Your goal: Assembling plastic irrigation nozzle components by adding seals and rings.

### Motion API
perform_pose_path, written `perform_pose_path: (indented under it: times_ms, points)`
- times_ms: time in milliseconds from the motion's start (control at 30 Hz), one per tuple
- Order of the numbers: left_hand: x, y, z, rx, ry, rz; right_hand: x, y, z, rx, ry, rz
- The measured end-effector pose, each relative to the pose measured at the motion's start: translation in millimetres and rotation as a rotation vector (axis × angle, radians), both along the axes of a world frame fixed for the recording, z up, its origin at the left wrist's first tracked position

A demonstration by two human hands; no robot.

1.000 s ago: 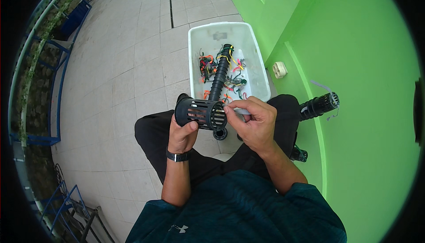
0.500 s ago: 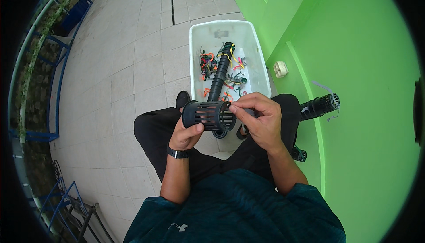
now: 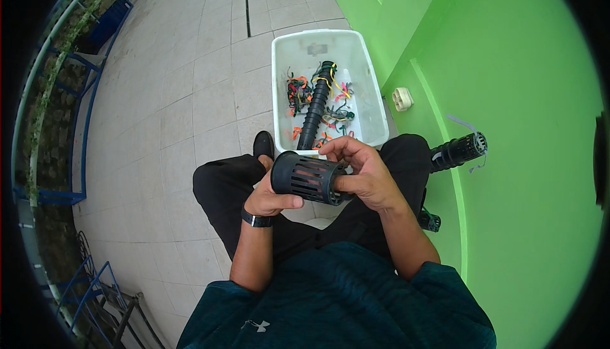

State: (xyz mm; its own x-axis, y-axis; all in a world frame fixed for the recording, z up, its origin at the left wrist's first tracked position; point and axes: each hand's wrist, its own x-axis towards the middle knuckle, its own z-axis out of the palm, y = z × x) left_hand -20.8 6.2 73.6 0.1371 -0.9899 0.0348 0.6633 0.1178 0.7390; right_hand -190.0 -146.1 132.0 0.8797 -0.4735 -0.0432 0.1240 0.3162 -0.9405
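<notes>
My left hand [image 3: 273,199] is closed round a black slotted net pot [image 3: 308,177], held on its side above my lap. The pot's wide rim points left and its narrower end points right. At that right end is my right hand [image 3: 365,174], its thumb against or just inside the end and its index finger raised away from the pot. Nothing shows between those two fingers; the other fingertips are partly hidden. Beyond the pot, a black ribbed tube [image 3: 316,107] with yellow and green strips tied at its top leans inside a white plastic tub [image 3: 277,63].
Tangled coloured strips [image 3: 298,91] lie in the tub. Right of my knee, a black slotted tube [image 3: 459,152] with a grey strip stands near the green wall [image 3: 527,158]. Another dark slotted piece [image 3: 430,222] is below it. Blue metal railing [image 3: 79,139] runs along the left.
The pot has shifted slightly right and down, its right end tilting downward. My right hand has gone from a pinch at the rim to fingers apart, its thumb at the end.
</notes>
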Motion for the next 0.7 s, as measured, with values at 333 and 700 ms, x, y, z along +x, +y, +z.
perform_pose_path:
  times_ms: [333,700]
  points:
    - [0.5,1.4,-1.1,0.002,0.123,0.096,2.9,5.4,-5.3,-0.159,-0.103,-0.186]
    - [23.2,10.6,2.2,0.028,0.017,0.000,-5.0,1.7,37.6,-1.508,0.104,-0.117]
